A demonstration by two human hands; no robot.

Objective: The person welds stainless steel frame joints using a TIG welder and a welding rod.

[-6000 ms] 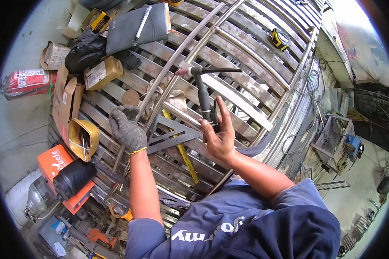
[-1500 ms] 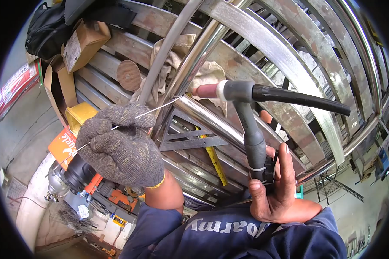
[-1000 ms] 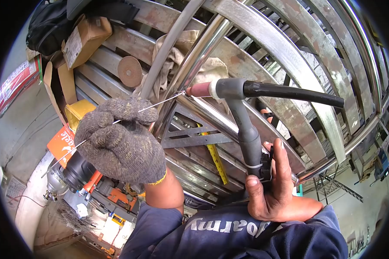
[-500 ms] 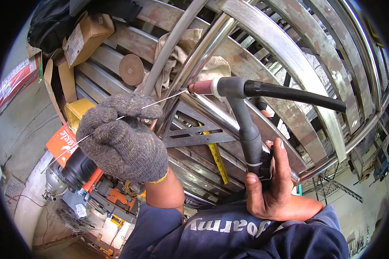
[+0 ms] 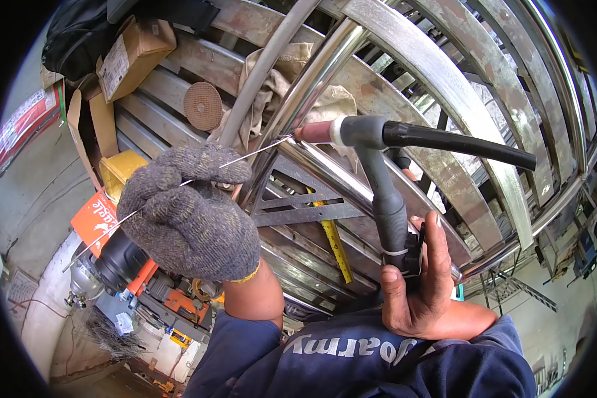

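A grey knitted glove covers my left hand, whose closed fingers pinch a thin filler rod. The rod slants up to the right, and its tip meets the pink ceramic cup of a TIG welding torch. My bare right hand grips the torch handle from below, with thumb and fingers around its lower end. Cup and rod tip sit close to a joint between polished metal tubes. Below the joint lies a slotted metal set square, beside a yellow tape measure blade.
A brown abrasive disc and a beige cloth lie on the slatted metal surface. At the upper left stands a cardboard box. Orange tools are at the lower left, and curved metal slats span the right.
The torch and my right hand have shifted slightly to the right. The rod tip and my left hand have moved a little the same way.
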